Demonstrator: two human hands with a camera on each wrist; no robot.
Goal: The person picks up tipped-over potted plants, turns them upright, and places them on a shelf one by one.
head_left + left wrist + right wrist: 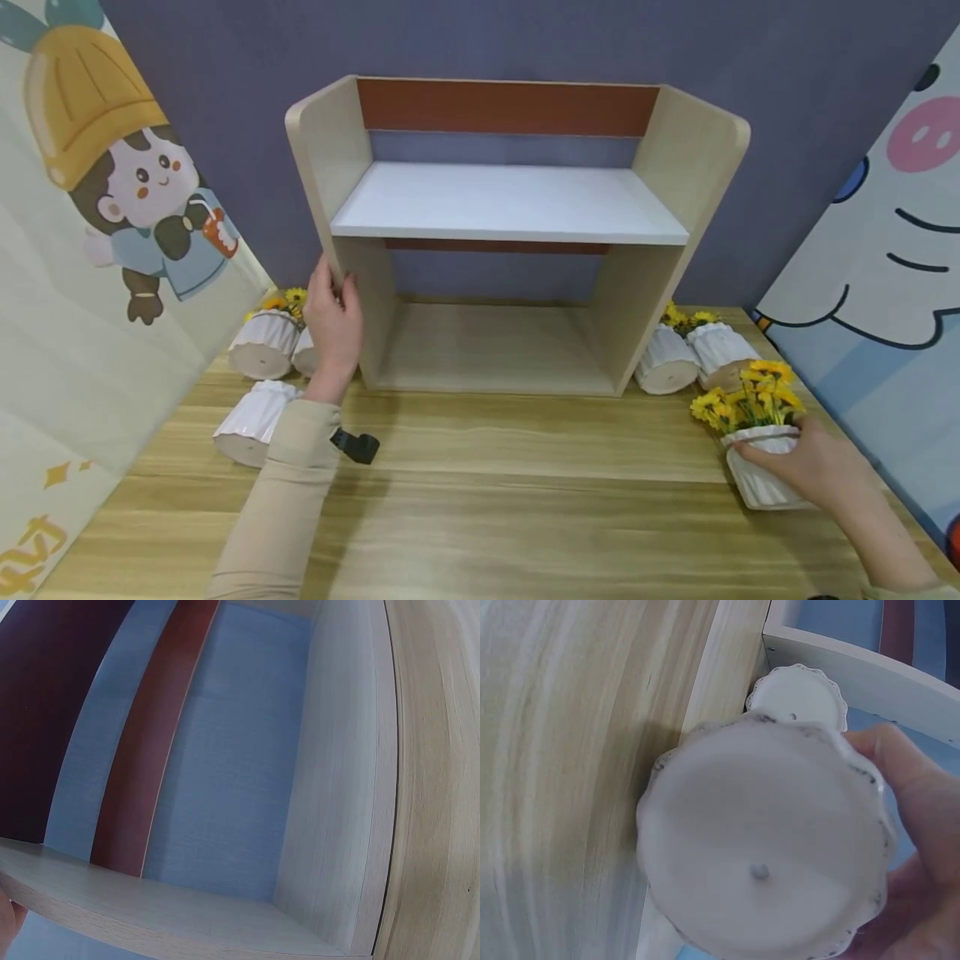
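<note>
A small two-tier wooden shelf (510, 196) with a white middle board stands upright on the table. My left hand (335, 325) grips the front edge of its left side panel, thumb on the inner face. In the left wrist view the shelf's inside (330, 780) fills most of the picture, with only a bit of finger (7, 919) at the edge. At the right, my right hand (836, 471) holds a white fluted flowerpot (765, 475) with yellow flowers (753, 396). The right wrist view shows the pot's round base (765, 832) with a small hole, the right hand (922, 825) around its side.
Two more white flowerpots (666, 362) lean beside the shelf's right side. Several white pots (262, 346) stand left of it, one nearer the front (255, 421). The wood-grain table (525, 483) meets a grey-blue wall (510, 37) behind and printed panels (82, 333) on both sides.
</note>
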